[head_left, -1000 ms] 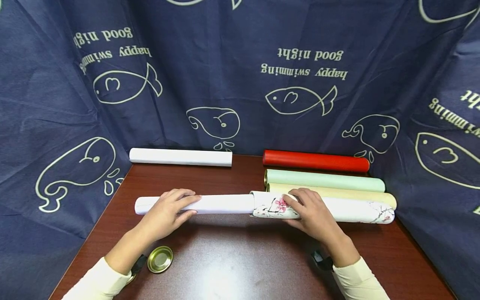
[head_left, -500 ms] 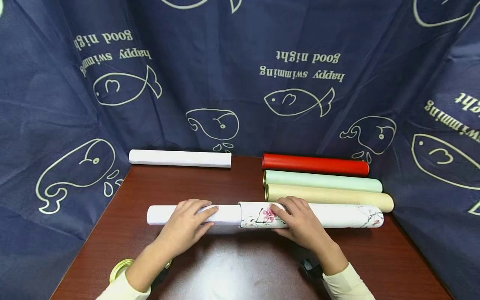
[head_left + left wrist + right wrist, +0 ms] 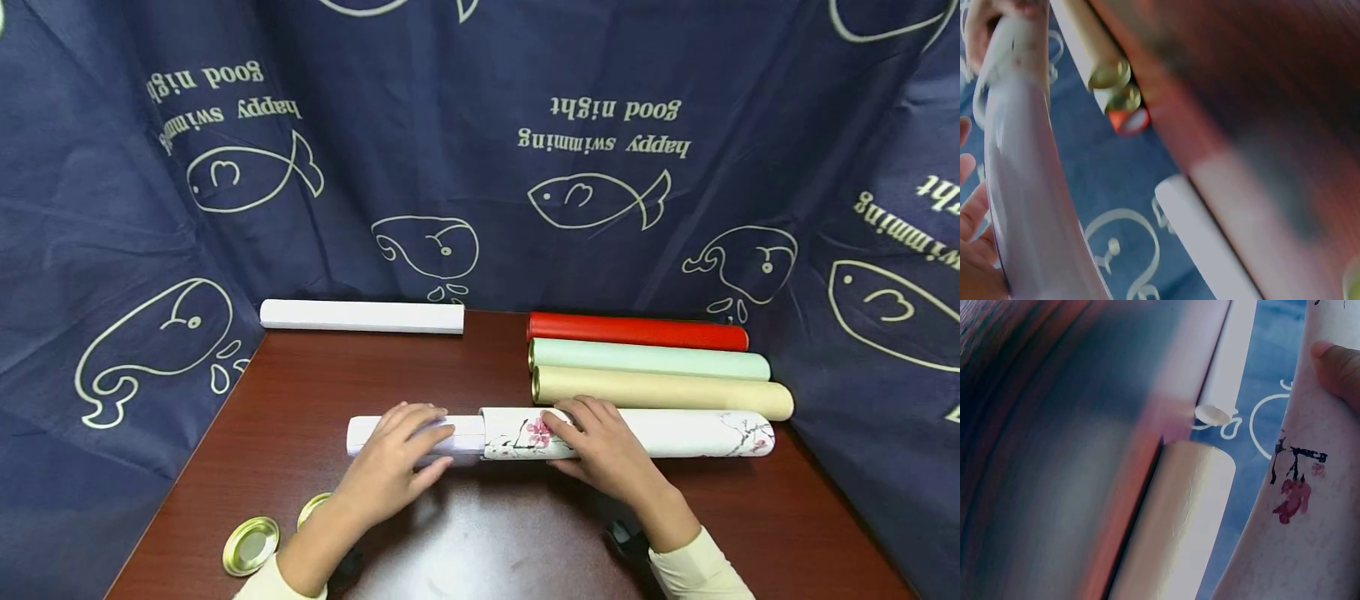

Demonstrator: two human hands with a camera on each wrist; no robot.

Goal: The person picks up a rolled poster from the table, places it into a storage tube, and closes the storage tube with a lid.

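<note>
A white paper roll (image 3: pixel 467 435) lies lengthwise with its right end inside the open mouth of a white cardboard tube (image 3: pixel 675 432) printed with pink blossoms and dark branches. My left hand (image 3: pixel 393 462) holds the roll left of that mouth, fingers over the top and thumb on the near side. In the left wrist view, the paper roll (image 3: pixel 1035 187) runs up into the tube's rim. Around the tube's left half, my right hand (image 3: pixel 600 437) has its fingers on top and its thumb at the near side. The right wrist view shows the blossom tube (image 3: pixel 1310 537) close up.
Behind the blossom tube lie a cream tube (image 3: pixel 660 392), a pale green tube (image 3: pixel 652 360) and a red tube (image 3: pixel 637 330). Another white roll (image 3: pixel 360 317) rests at the back left. Near the left forearm are two gold metal lids, one lid (image 3: pixel 251 546) fully visible.
My left hand has moved right with the paper roll, and much less of it shows outside the tube. The blossom tube has come nearer and slightly left, then stayed about still.
</note>
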